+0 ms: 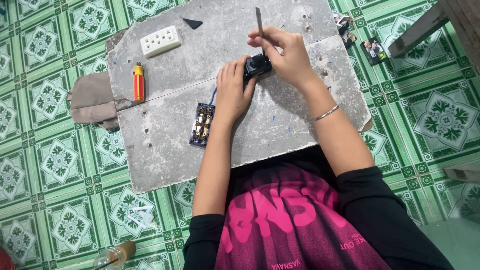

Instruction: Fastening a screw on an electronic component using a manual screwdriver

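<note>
Left hand lies on grey board, fingers curled against small black part at board centre, pinning it. Right hand closed around thin tool, shaft upright, tip down into black part. Open switch block with brass contacts at 7 o'clock from left hand, just beside wrist. White socket at 10 o'clock, well apart. Red-yellow lighter at 9 o'clock near board edge.

A small black blocky part lies on the grey board; thin tool, perhaps a screwdriver, stands upright on it.
</note>
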